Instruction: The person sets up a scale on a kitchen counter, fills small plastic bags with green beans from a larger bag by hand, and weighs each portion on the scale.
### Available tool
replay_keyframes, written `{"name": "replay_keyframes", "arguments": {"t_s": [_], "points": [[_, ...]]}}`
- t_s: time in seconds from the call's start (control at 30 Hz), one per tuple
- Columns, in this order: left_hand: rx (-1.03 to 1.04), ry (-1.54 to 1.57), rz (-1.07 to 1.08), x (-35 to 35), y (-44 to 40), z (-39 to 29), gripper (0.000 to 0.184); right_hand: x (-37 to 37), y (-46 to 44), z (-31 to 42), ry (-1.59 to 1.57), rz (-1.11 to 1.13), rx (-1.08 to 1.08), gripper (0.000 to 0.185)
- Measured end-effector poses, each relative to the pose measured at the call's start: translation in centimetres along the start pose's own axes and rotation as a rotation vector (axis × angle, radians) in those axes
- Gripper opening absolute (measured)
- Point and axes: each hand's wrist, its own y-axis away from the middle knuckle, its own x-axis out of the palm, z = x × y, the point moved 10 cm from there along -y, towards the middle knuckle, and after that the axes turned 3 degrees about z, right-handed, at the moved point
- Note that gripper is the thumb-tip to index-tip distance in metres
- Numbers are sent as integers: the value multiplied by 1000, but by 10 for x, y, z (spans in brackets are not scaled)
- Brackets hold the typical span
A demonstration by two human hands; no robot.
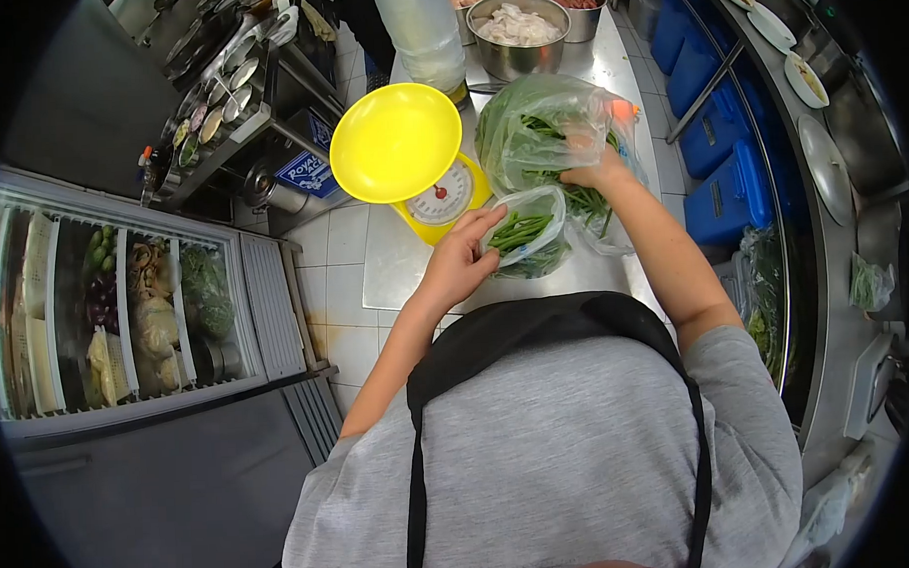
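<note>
My left hand [466,256] grips the rim of a small clear plastic bag [530,257] with cut green stalks [521,231] inside. Reaching into the mouth of a larger clear bag [510,142], my right hand [596,167] is among long green vegetables [544,129]; its fingers are partly hidden by plastic and greens. To the left of the bags stands a yellow scale [439,196] with a yellow bowl [396,143] on top, in which nothing shows.
Metal bowls of pale pieces [520,58] and red meat [597,19] stand at the steel table's [394,269] far end, near a tall plastic-wrapped stack [421,35]. A glass-front fridge [266,321] is left, blue bins [724,199] right. Someone in dark clothes [365,25] stands beyond.
</note>
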Motion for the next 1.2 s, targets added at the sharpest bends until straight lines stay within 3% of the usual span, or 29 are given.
{"name": "replay_keyframes", "arguments": {"t_s": [0.13,0.27,0.33,0.43,0.53,0.6,0.67,0.73,0.8,0.83,0.9,0.97,1.03,1.1,1.13,1.2], "points": [[-10,-56,21,2,-1,-2,56,7,3,6,-73,20,-21,62],[3,-2,-23,0,0,1,56,-13,4,10,-210,66,-79,61],[11,1,-26,-1,-1,-1,55,-57,13,27,-236,-163,-278,64],[0,43,-18,-3,-5,-10,54,-58,5,4,-411,-124,-176,66],[-5,-143,14,3,-14,-20,55,-48,7,-6,-614,-164,-89,60],[299,-410,133,23,-26,-47,59,-36,7,-7,-706,-201,-98,56],[311,-450,127,24,-48,-57,61,-19,4,3,-330,-160,-198,48],[319,-486,125,23,-71,-58,63,-14,1,0,-351,-137,-151,46],[270,-523,-84,-1,-98,-55,67,-24,10,2,-367,-70,-15,47],[273,-521,-81,0,-108,-51,67,-24,10,-2,-274,-60,28,49],[83,-632,-224,-17,-121,-32,70,-35,23,5,-293,-155,-27,47],[119,-596,-209,-11,-120,-26,68,-52,26,11,-312,-246,-86,46],[160,-558,-187,-6,-114,-33,65,-82,27,25,-383,-330,-279,45],[311,-310,-121,-2,-95,-53,52,-107,32,24,-530,-356,-246,45],[306,-309,-118,-2,-87,-55,52,-116,34,23,-676,-383,-219,45],[293,-215,-11,3,-74,-54,41,-118,40,28,-647,-431,-242,53]]}}
